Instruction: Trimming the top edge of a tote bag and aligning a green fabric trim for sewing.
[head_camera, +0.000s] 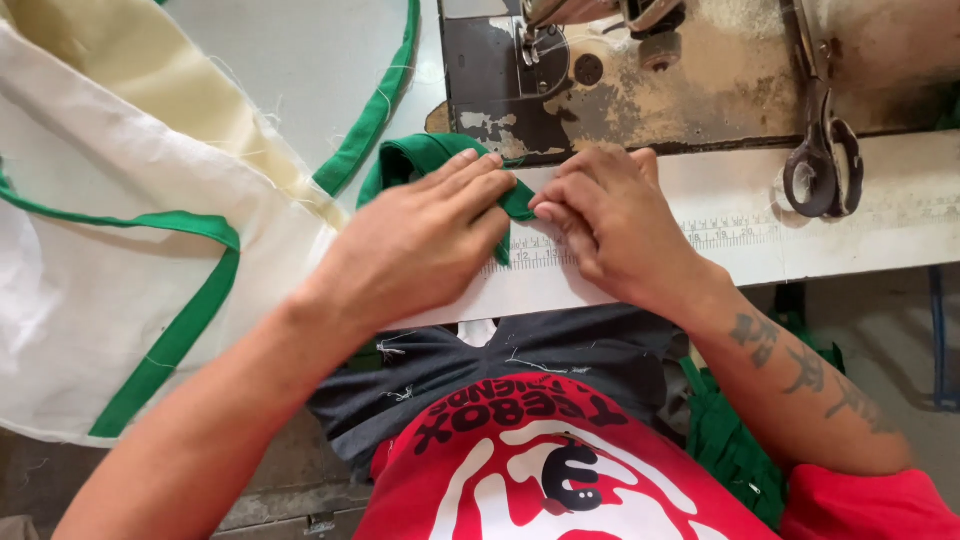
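Observation:
My left hand (420, 240) lies flat, palm down, on a folded green fabric strip (420, 158) at the front edge of the white sewing table (800, 240). My right hand (610, 225) meets it fingertip to fingertip and pinches the strip's end against the table. The strip runs out from under my left fingers toward the sewing machine (640, 70). Most of the strip between the hands is hidden.
White and cream cloth with green binding (130, 250) hangs off the table at the left. Scissors (822, 165) lie to the right by the machine base. A ruler strip (730, 235) is fixed along the table edge. More green fabric (735, 450) sits by my right side.

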